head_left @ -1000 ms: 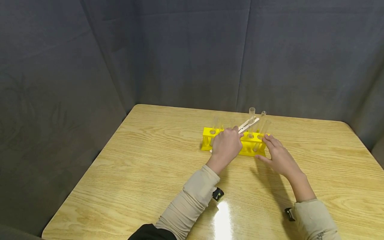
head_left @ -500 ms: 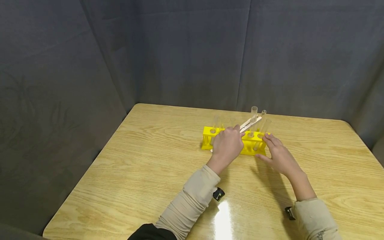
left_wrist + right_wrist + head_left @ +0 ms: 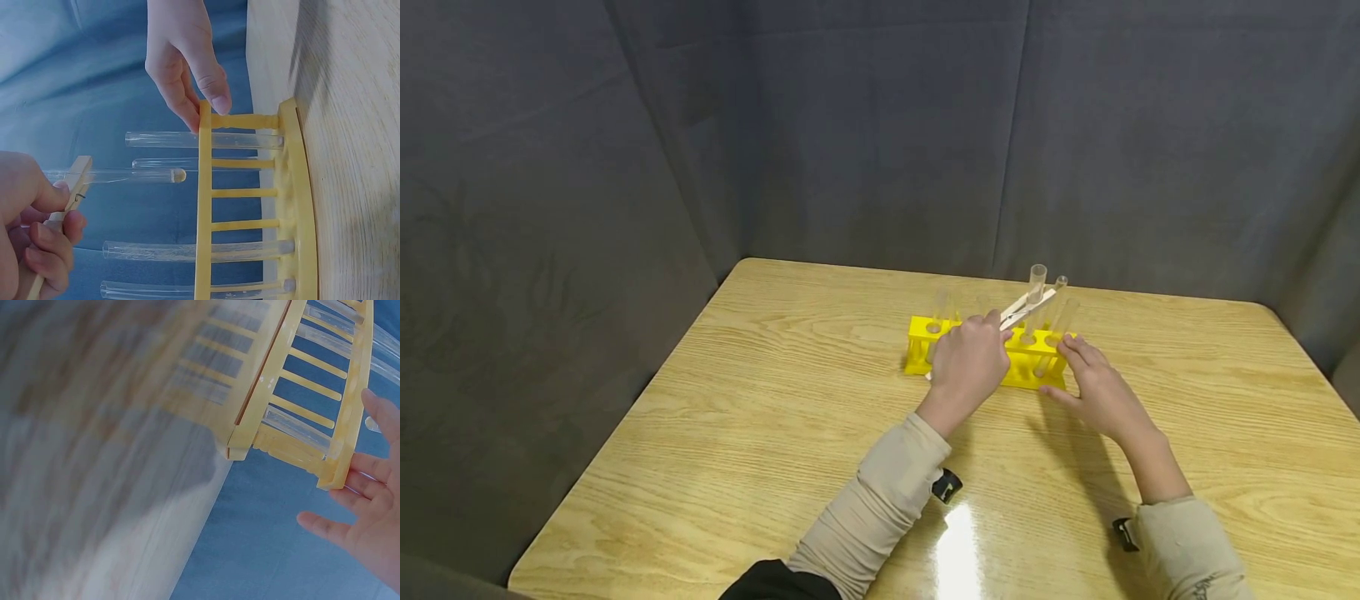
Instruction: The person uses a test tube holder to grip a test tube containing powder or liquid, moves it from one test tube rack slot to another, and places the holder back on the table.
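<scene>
My left hand (image 3: pixel 970 362) grips a wooden test tube clamp (image 3: pixel 76 184), which slants up to the right. Its jaws are closed round a clear test tube (image 3: pixel 1037 283). That tube's rounded bottom is above the yellow rack's top plate, apart from it, in the left wrist view. The yellow test tube rack (image 3: pixel 917 329) stands on the table with several clear tubes in it, one (image 3: pixel 250 140) near its right end. My right hand (image 3: pixel 1101 387) touches that end of the rack with extended fingertips. My left hand hides the rack's middle in the head view.
The rack stands on a wood-grain table (image 3: pixel 737 400) towards its back right. Dark cloth (image 3: pixel 880 133) hangs behind and to the left. Two more tubes (image 3: pixel 150 252) (image 3: pixel 147 290) stick up from the rack's other end.
My left hand's clamp and test tube have shifted slightly right and up, mostly in the first half second. My right hand stays at the rack's end.
</scene>
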`<move>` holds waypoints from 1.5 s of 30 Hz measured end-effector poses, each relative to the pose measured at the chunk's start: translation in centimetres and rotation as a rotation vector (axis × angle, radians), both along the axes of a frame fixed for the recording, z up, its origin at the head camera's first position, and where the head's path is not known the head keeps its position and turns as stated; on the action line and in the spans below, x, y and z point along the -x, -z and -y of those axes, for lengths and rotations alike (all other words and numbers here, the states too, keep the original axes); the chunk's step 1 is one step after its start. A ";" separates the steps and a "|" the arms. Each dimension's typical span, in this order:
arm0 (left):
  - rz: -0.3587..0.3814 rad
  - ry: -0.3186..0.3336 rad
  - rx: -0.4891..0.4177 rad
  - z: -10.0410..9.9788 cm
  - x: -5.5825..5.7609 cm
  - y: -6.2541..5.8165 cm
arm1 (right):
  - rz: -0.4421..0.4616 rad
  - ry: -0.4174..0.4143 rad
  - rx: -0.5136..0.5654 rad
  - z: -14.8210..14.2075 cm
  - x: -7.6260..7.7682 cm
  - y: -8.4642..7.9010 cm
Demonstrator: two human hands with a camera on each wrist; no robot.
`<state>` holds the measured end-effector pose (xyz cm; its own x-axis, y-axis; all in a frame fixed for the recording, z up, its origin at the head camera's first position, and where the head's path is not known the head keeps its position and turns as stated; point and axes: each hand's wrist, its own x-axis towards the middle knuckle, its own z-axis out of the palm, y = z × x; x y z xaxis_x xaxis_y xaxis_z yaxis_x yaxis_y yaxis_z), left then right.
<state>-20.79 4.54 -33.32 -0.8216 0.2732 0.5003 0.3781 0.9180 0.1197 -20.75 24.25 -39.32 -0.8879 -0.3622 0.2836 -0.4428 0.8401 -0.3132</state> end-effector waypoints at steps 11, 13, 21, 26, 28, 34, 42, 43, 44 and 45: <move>-0.017 -0.021 -0.006 0.3 -0.1 -0.1 | 0.002 0.003 0.001 0.0 0.0 0.0; -0.013 -0.021 -0.009 0.3 -0.1 -0.2 | 0.003 0.003 0.001 0.0 0.0 0.0; -0.012 -0.015 -0.015 0.5 -0.1 0.1 | 0.015 0.010 -0.006 0.0 -0.1 0.1; -0.028 -0.012 -0.015 0.6 -0.1 0.2 | 0.015 0.013 -0.009 0.1 -0.1 0.1; -0.033 -0.013 -0.016 0.7 -0.1 0.2 | 0.012 0.013 -0.006 0.1 -0.1 0.1; -0.043 -0.022 -0.016 0.8 -0.1 0.1 | 0.018 0.015 0.012 0.1 0.0 -0.1; -0.039 -0.018 -0.019 0.8 -0.1 0.0 | 0.021 0.015 0.008 0.0 0.0 0.0; -0.037 -0.018 -0.019 0.8 -0.1 -0.1 | 0.020 0.013 0.009 0.0 0.0 0.0; -0.036 -0.019 -0.019 0.8 -0.1 -0.1 | 0.019 0.012 0.008 0.0 0.0 0.0; -0.033 -0.021 -0.019 0.8 -0.1 -0.1 | 0.017 0.011 0.009 0.0 0.1 0.0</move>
<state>-20.67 3.71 -33.22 -0.8100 0.2459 0.5324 0.3624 0.9236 0.1247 -20.80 24.27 -39.35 -0.8967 -0.3498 0.2713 -0.4278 0.8423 -0.3279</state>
